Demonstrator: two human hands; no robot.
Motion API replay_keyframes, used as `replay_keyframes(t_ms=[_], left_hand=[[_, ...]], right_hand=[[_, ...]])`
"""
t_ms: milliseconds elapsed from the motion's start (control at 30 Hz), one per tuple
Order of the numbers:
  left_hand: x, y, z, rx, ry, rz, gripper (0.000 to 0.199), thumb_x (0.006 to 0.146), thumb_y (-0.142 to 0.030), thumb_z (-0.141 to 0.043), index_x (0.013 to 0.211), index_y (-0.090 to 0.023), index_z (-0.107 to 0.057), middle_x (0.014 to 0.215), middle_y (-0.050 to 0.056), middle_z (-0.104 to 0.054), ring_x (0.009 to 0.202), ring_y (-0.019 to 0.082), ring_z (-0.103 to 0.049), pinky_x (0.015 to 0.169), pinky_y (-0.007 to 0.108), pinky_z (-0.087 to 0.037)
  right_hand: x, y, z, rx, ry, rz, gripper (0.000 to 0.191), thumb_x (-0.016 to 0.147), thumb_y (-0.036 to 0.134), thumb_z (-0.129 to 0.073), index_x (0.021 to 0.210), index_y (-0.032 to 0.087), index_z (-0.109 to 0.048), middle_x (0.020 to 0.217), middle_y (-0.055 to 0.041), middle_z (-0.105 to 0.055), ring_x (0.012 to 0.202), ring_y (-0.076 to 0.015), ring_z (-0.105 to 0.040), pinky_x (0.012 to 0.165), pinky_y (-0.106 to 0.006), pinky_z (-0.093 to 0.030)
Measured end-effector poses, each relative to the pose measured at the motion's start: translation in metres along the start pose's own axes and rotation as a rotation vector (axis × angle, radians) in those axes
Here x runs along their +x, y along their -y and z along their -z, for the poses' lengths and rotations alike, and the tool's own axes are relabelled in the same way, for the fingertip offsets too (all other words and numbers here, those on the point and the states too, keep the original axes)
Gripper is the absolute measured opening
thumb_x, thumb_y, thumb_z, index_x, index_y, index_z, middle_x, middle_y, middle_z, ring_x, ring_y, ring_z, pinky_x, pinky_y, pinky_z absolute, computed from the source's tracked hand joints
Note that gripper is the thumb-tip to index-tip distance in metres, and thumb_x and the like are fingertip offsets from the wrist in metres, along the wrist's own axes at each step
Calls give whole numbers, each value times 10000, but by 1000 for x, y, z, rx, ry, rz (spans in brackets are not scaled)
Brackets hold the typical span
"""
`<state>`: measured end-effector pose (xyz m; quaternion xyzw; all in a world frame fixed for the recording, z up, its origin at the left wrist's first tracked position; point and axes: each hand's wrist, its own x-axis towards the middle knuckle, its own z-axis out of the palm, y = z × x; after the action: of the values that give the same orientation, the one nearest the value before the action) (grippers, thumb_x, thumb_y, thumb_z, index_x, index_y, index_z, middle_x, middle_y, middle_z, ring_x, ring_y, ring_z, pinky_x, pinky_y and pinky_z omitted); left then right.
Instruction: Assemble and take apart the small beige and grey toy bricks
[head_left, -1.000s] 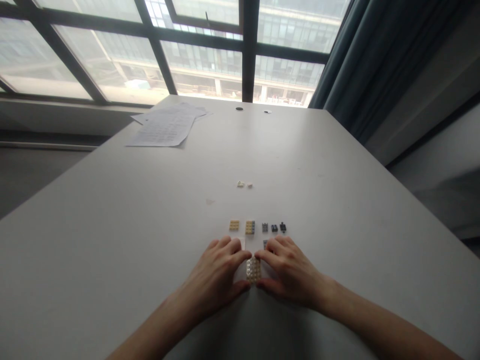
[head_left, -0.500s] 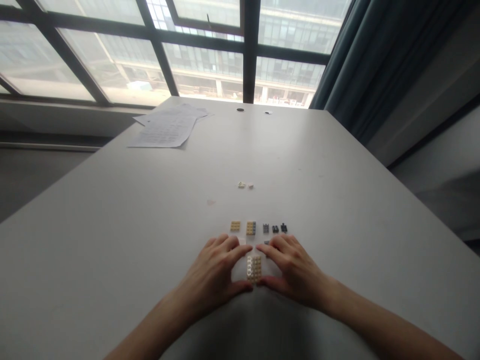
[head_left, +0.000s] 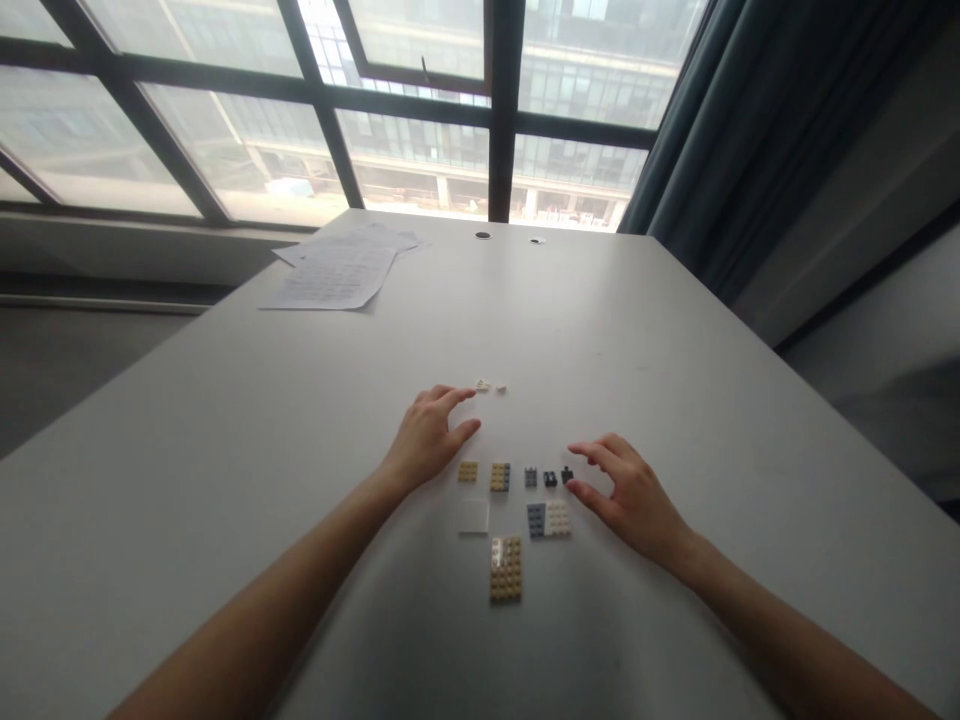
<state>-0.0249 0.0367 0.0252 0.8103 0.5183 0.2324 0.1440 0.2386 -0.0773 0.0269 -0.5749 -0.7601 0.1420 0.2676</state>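
Note:
My left hand [head_left: 431, 430] has thumb and fingers apart, its fingertips beside a small white piece [head_left: 482, 385]; another small white piece [head_left: 502, 389] lies to the right. Around a small black piece [head_left: 567, 475], my right hand [head_left: 626, 490] is spread, holding nothing visible. A row holds a tan plate [head_left: 468, 471], a tan and blue-grey piece [head_left: 500, 477], a grey piece [head_left: 531, 477] and a dark piece [head_left: 550, 479]. Below lie a clear or white square [head_left: 473, 517] and a grey and white studded piece [head_left: 548, 519]. Nearest me is a larger tan studded plate [head_left: 505, 570].
The pieces lie on a white table [head_left: 300, 400]. Printed papers [head_left: 337, 270] are at its far left, with two round fittings near the far edge. Beyond stand a framed window and a dark curtain [head_left: 697, 140] at the right.
Both hands have left the large tan plate. The left went forward to the small white pieces; the right moved right and forward beside the black piece. The view has tilted slightly up.

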Motion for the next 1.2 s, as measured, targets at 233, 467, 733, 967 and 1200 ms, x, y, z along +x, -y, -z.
replay_keyframes(t_ms=[233, 467, 733, 967, 1200], left_hand=[[58, -13, -34, 188, -75, -21, 239, 821, -330, -584, 986, -217, -715, 998, 87, -637, 977, 284, -539, 865, 422, -429], [55, -27, -35, 143, -70, -101, 188, 860, -313, -563, 863, -210, -721, 920, 65, -648, 943, 253, -542, 860, 405, -420], [-23, -62, -4, -177, -211, -362, 147, 907, -271, -523, 949, -183, -634, 905, 53, -615, 874, 184, -539, 810, 330, -450], [-52, -69, 2, -354, -107, -304, 122, 908, -247, -526, 902, -189, -633, 814, 28, -599, 799, 156, -536, 744, 284, -450], [-55, -63, 6, -457, -87, -305, 137, 916, -212, -481, 927, -193, -616, 855, 39, -611, 799, 149, -559, 749, 290, -465]], right_hand=[[2, -27, -9, 40, -338, -61, 181, 838, 226, -586, 1011, 189, -624, 880, -46, -556, 811, -196, -540, 726, -335, -484], [5, -29, -11, 86, -367, -38, 195, 832, 199, -583, 1024, 205, -615, 907, -40, -555, 792, -181, -533, 714, -332, -489], [19, 8, -7, 282, -262, 176, 455, 823, 130, -590, 1249, 250, -482, 1093, -61, -545, 821, -155, -578, 747, -319, -533], [24, 47, -13, 325, -254, 353, 222, 878, 115, -545, 1046, 231, -631, 948, -49, -650, 855, -153, -621, 759, -279, -517], [20, 51, -14, 423, -247, 165, 80, 852, 201, -614, 917, 214, -659, 841, -29, -678, 750, -146, -630, 712, -266, -514]])
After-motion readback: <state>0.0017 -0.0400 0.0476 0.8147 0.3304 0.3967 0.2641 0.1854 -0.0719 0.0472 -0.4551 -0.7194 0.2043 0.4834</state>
